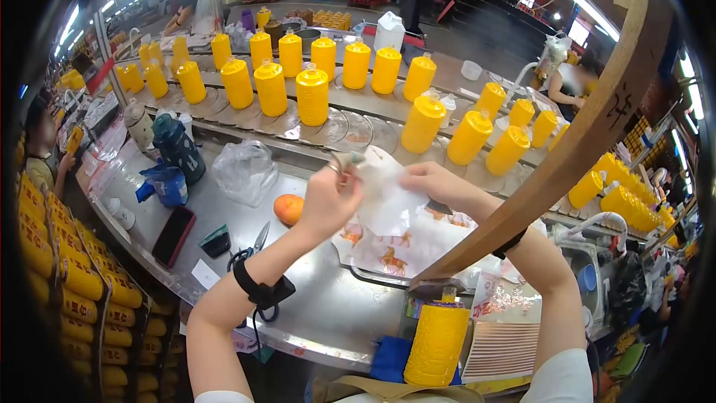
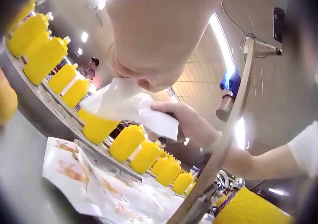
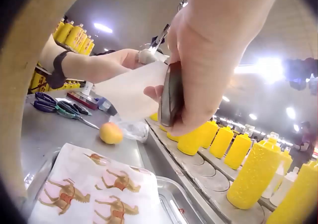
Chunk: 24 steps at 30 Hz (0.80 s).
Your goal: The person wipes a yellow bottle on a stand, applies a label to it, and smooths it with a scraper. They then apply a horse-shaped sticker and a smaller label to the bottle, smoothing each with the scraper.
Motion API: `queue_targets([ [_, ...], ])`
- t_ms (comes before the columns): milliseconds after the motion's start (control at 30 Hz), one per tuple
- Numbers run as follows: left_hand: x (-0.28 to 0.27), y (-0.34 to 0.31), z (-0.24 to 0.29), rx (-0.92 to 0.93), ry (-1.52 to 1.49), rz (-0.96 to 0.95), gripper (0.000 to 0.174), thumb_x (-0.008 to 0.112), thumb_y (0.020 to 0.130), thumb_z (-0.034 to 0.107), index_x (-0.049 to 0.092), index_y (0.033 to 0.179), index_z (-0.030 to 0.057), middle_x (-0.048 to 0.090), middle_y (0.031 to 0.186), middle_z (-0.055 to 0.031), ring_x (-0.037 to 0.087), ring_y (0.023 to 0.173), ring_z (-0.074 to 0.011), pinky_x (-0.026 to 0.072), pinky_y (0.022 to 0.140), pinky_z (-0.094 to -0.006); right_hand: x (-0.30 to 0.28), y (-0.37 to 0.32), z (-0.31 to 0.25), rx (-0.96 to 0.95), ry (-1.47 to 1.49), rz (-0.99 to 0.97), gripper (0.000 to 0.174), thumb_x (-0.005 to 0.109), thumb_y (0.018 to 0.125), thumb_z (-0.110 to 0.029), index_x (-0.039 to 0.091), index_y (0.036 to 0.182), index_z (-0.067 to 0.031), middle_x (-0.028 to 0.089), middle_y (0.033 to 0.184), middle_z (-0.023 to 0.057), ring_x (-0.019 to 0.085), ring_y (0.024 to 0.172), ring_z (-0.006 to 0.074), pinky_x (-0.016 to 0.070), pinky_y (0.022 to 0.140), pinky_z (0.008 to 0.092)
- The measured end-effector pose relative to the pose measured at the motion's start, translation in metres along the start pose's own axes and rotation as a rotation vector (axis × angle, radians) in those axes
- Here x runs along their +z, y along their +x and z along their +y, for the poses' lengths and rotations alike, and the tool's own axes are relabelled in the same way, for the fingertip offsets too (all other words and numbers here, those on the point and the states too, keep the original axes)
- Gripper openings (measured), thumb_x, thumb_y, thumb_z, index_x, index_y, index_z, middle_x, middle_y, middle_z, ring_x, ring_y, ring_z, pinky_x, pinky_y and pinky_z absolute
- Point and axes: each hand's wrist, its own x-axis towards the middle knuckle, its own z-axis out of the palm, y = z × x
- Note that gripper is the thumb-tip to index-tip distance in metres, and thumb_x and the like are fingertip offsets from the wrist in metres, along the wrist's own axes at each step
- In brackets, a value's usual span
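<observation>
My left hand pinches one side of a thin, translucent white sheet, held up over the worktop. A slim metal tool sticks up by that hand; its kind is unclear. Across from it, my right hand grips the sheet's other side, with a dark, smooth, flat piece between thumb and palm. Below both hands, white sheets printed with brown horses lie on a metal tray. A yellow embossed bottle stands close to my body.
Rows of yellow bottles stand on the conveyor beyond the worktop. Left of the tray are an orange fruit, scissors, a plastic bag and a phone. A wooden post slants across the right side.
</observation>
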Motion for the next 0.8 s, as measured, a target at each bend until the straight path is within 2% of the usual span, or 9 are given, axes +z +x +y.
queue_targets([
  [33,-0.005,0.005,0.001,-0.084,-0.035,0.042,0.035,0.066,0.088,0.0,0.06,0.122,-0.0019,0.073,0.093,-0.014,0.075,0.083,-0.0222,0.0593,0.074,-0.0319,-0.001,-0.003,-0.003,0.034,-0.055,0.022,0.028,0.059,0.099,-0.019,0.071,0.114,0.0007,0.071,0.094,0.0013,0.063,0.08,0.0082,0.0493,0.071,0.027],
  [167,-0.023,0.031,-0.009,-0.057,-0.223,0.19,0.037,0.066,0.088,-0.001,0.058,0.124,-0.0038,0.072,0.095,-0.0099,0.074,0.083,-0.0171,0.0589,0.071,-0.0289,-0.017,0.0,0.01,0.079,-0.131,0.014,0.026,0.062,0.098,-0.023,0.073,0.109,-0.0029,0.07,0.092,0.0001,0.063,0.078,0.0063,0.0494,0.07,0.024],
  [233,-0.031,0.04,-0.018,-0.078,-0.228,0.223,0.039,0.066,0.088,-0.003,0.056,0.126,-0.0028,0.071,0.099,-0.0077,0.073,0.084,-0.0149,0.0588,0.071,-0.0277,-0.02,0.007,0.024,-0.038,-0.039,0.023,0.026,0.062,0.097,-0.022,0.073,0.107,-0.0005,0.07,0.091,0.0021,0.064,0.078,0.009,0.0497,0.07,0.0248],
  [500,-0.028,0.034,0.01,-0.117,-0.325,0.155,0.043,0.061,0.092,-0.008,0.05,0.133,-0.002,0.067,0.105,-0.0065,0.069,0.095,-0.0128,0.057,0.082,-0.0248,-0.015,-0.006,0.01,0.037,0.109,0.061,0.028,0.06,0.098,-0.019,0.07,0.116,-0.0007,0.071,0.097,0.0024,0.065,0.085,0.0104,0.0512,0.074,0.0269],
  [600,-0.011,0.015,0.041,-0.107,-0.36,-0.484,0.052,0.069,0.096,0.009,0.049,0.142,-0.0021,0.07,0.122,-0.015,0.066,0.116,-0.0225,0.0522,0.1,-0.0354,-0.017,0.004,0.032,-0.084,0.184,0.13,0.026,0.06,0.099,-0.017,0.069,0.118,-0.0019,0.071,0.098,0.0018,0.065,0.085,0.0115,0.0527,0.078,0.0306],
  [633,0.001,0.009,0.042,-0.089,-0.386,-0.566,0.052,0.069,0.096,0.009,0.049,0.142,-0.0021,0.07,0.122,-0.015,0.066,0.116,-0.0225,0.0522,0.1,-0.0354,-0.03,0.022,0.059,-0.159,0.176,0.116,0.025,0.06,0.099,-0.018,0.069,0.117,-0.0021,0.071,0.099,0.0023,0.066,0.086,0.0119,0.0529,0.079,0.0309],
  [700,0.006,-0.005,0.032,-0.004,-0.261,-0.653,0.056,0.065,0.099,0.011,0.043,0.149,-0.0022,0.065,0.134,-0.0185,0.06,0.128,-0.0268,0.0458,0.109,-0.0389,-0.044,-0.002,0.076,-0.371,-0.047,0.175,0.024,0.061,0.1,-0.019,0.069,0.115,-0.0023,0.071,0.103,0.0036,0.066,0.089,0.0126,0.0529,0.08,0.0309],
  [767,0.008,-0.016,0.036,-0.077,-0.376,-0.573,0.056,0.055,0.103,0.006,0.034,0.154,-0.0016,0.061,0.14,-0.0175,0.059,0.129,-0.0256,0.0448,0.11,-0.0394,-0.037,-0.057,0.047,-0.252,0.053,0.338,0.023,0.061,0.099,-0.018,0.07,0.114,-0.0019,0.071,0.109,0.0051,0.065,0.094,0.0126,0.0526,0.081,0.0302],
  [800,0.001,-0.02,0.044,-0.063,-0.313,-0.57,0.056,0.054,0.104,0.006,0.032,0.155,-0.0014,0.062,0.139,-0.0177,0.059,0.129,-0.0254,0.0458,0.108,-0.0386,-0.039,-0.073,0.042,-0.034,0.38,0.42,0.023,0.061,0.098,-0.016,0.07,0.113,-0.0014,0.07,0.111,0.0058,0.065,0.096,0.0125,0.0525,0.081,0.0299],
])
